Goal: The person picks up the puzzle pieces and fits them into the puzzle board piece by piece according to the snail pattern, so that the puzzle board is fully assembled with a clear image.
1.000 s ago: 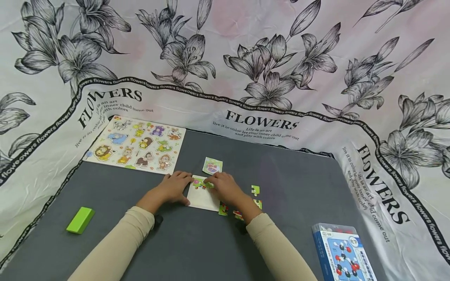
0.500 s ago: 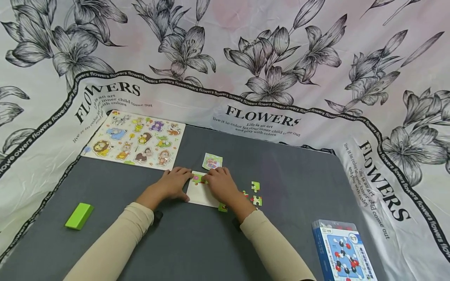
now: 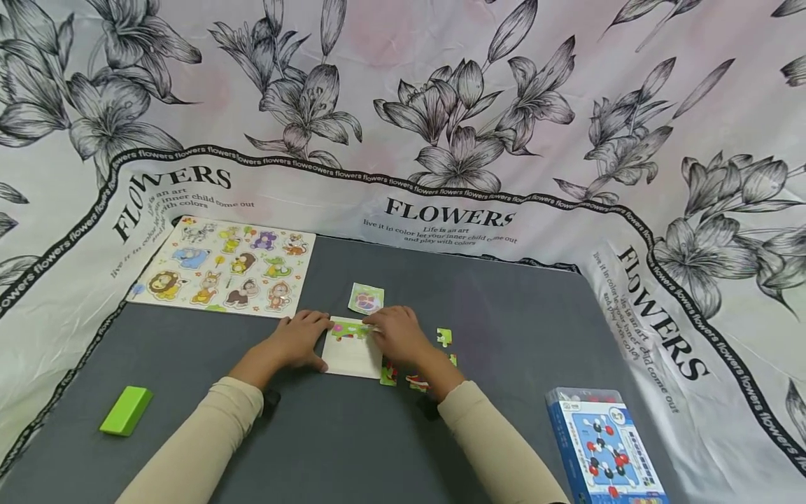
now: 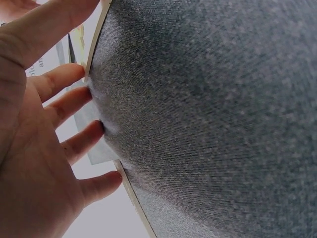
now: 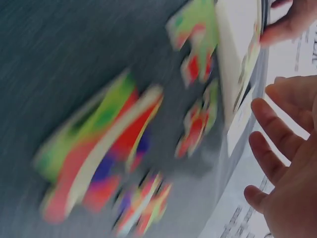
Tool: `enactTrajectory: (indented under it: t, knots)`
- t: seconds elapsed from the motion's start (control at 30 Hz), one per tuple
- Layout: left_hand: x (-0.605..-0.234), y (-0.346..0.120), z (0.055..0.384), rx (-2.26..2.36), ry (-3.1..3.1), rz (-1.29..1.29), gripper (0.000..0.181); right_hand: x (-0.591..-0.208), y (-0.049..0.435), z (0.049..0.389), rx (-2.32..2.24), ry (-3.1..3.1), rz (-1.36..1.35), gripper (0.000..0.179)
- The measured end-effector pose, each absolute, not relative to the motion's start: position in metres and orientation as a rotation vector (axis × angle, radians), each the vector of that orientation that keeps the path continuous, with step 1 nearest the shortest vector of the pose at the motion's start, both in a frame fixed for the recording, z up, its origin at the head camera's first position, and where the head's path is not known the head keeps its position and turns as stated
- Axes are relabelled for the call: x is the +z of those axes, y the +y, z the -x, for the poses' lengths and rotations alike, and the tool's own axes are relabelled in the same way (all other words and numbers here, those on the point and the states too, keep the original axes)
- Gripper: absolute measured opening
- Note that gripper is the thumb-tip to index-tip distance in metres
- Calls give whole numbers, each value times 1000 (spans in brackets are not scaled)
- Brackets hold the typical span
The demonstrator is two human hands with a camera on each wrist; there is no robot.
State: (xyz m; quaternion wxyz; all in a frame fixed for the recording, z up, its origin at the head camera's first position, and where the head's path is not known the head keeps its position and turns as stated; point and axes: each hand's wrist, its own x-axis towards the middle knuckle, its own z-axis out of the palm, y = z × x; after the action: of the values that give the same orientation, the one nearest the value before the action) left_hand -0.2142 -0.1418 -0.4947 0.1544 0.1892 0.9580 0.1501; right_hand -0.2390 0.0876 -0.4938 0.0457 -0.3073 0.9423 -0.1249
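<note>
A square white puzzle board (image 3: 352, 359) lies flat, with a strip of joined green jigsaw pieces (image 3: 348, 330) along its far edge. My left hand (image 3: 296, 343) steadies the board's left side, its index finger near the far corner and its thumb near the front one. In the left wrist view its fingers (image 4: 74, 104) are spread. My right hand (image 3: 403, 339) reaches over the board's right side, fingertips touching the right end of the strip. The right wrist view shows those fingers loosely bent, with no piece visibly pinched. Whether a piece lies under them is hidden.
Loose jigsaw pieces (image 3: 388, 373) lie right of the board, some partly under the right forearm. A small picture card (image 3: 366, 299) sits behind it. An animal board (image 3: 220, 269) is at back left, a green block (image 3: 126, 411) at left, a molecule-model box (image 3: 607, 448) at right.
My right hand has slid a little to the right along the strip, uncovering more of it. My left hand keeps its place at the board's left side. The whole head view has shifted slightly.
</note>
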Motion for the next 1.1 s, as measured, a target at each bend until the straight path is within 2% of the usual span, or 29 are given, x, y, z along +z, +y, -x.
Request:
enactTrajectory:
  t: [0.27, 0.6, 1.1]
  knots:
    - [-499, -147, 216, 418, 2759, -549, 83, -492, 139, 240, -438, 2935, 867, 25]
    - [-499, -142, 215, 454, 2742, -577, 83, -495, 195, 238, -372, 2987, 643, 27]
    - [-497, -141, 214, 454, 2741, -586, 81, -501, 216, 238, -353, 2995, 675, 22]
